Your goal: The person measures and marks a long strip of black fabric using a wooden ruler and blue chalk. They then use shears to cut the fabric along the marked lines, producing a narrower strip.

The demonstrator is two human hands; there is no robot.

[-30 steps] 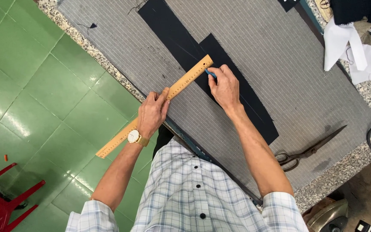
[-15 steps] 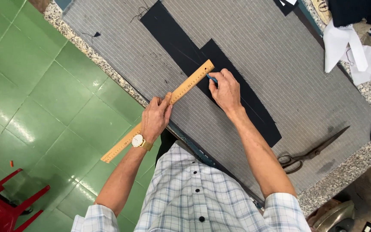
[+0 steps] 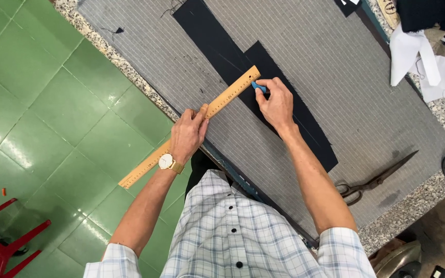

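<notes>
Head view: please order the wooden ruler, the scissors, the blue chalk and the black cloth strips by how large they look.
1. Black cloth strips
2. Wooden ruler, longest single tool
3. Scissors, clearly shorter than the ruler
4. Blue chalk, a small piece pinched in the right hand

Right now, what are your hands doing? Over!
Left hand pressing wooden ruler flat. Right hand pinching blue chalk at ruler's edge, on black fabric strip. Scissors lie apart, nothing blocking.
</notes>
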